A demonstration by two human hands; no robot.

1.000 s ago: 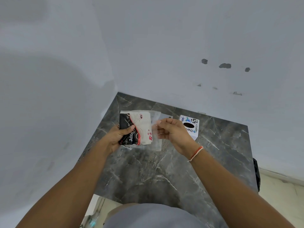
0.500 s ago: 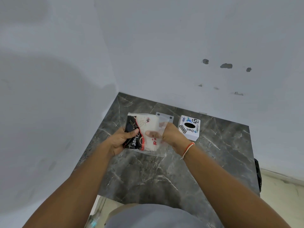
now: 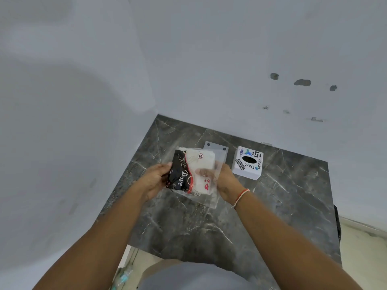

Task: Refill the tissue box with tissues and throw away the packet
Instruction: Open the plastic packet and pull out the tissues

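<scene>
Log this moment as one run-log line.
left hand: grips tissue packet | right hand: fingers inside packet's clear wrap | tissue box: on table, unfilled

Right hand (image 3: 225, 181) fingers (image 3: 204, 172) behind clear packet (image 3: 193, 171)

The desk (image 3: 209, 222) is dark grey marble with pale veins. The packet (image 3: 194, 174) is clear plastic, its tissues black with white script and white with red marks. The tissue box (image 3: 248, 164) is white with black lettering, blue-green stickers and a black oval opening. A red-and-white thread (image 3: 241, 196) circles one wrist.
</scene>
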